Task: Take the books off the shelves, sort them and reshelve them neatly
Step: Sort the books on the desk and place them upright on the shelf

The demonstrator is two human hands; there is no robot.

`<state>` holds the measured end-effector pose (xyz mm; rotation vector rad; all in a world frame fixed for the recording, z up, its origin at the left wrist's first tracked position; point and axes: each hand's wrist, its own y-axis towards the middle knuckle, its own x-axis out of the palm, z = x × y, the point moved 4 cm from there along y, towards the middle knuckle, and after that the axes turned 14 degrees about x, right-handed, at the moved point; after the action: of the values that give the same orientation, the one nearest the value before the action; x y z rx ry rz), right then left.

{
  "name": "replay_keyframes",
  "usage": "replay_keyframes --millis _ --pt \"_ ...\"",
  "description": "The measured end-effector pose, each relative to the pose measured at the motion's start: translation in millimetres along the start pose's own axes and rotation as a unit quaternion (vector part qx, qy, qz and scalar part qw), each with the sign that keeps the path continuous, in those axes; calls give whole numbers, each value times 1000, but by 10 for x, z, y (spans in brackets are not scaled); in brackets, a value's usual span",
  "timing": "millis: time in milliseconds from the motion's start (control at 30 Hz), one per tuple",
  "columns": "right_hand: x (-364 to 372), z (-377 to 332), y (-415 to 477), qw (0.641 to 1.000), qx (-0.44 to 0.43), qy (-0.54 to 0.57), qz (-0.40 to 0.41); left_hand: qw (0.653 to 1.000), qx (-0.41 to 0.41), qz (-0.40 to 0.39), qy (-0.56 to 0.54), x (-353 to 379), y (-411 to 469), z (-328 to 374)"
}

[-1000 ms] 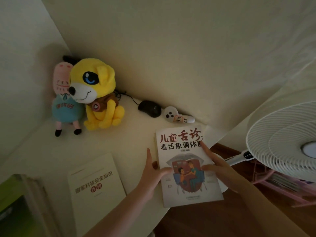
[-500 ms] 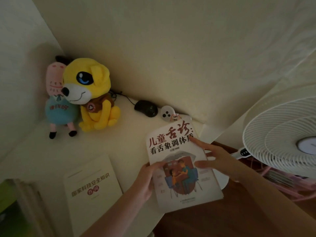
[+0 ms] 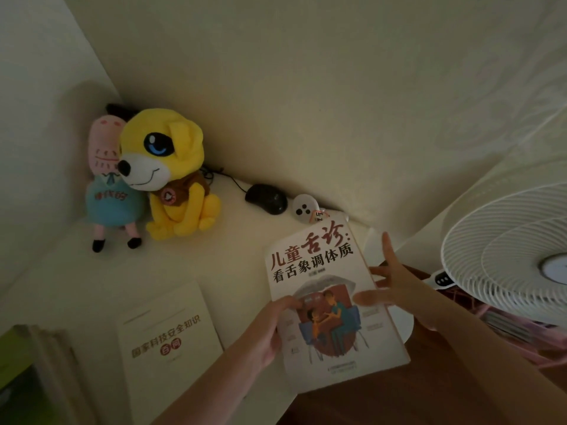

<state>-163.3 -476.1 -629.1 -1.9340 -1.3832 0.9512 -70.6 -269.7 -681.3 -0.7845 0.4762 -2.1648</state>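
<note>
Gripping the left edge of the illustrated book (image 3: 325, 265), thumb on the cover, the left hand (image 3: 270, 329) holds it at the right front corner of the white counter (image 3: 190, 265), its near end past the edge. The right hand (image 3: 395, 289) is open, fingers spread beside the book's right edge. A cream booklet (image 3: 168, 342) lies flat to the left, near a stack of books (image 3: 40, 372). A yellow plush dog (image 3: 171, 173) and a black mouse (image 3: 266, 198) sit by the wall.

The room was dim and yellowish, shadows pooled in the corner behind the plush dog (image 3: 165, 173), and wide-angle distortion bent the edges.
</note>
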Motion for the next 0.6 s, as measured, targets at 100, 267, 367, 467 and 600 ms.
replay_keyframes --millis 100,267,367,467,600 --pt "62 47 43 997 49 -23 -46 1000 -5 -6 18 -28 12 -6" --pt "176 85 -39 994 53 -22 -90 1000 -1 -6 25 -64 12 -73" --pt "208 86 -87 995 26 -9 -95 1000 14 -7 20 -51 -26 -98" --pt "180 88 -108 997 1 10 -73 999 31 -26 17 -1 -73 -34" --pt "157 61 -117 997 -14 35 -62 997 35 -56 31 -25 -125 139"
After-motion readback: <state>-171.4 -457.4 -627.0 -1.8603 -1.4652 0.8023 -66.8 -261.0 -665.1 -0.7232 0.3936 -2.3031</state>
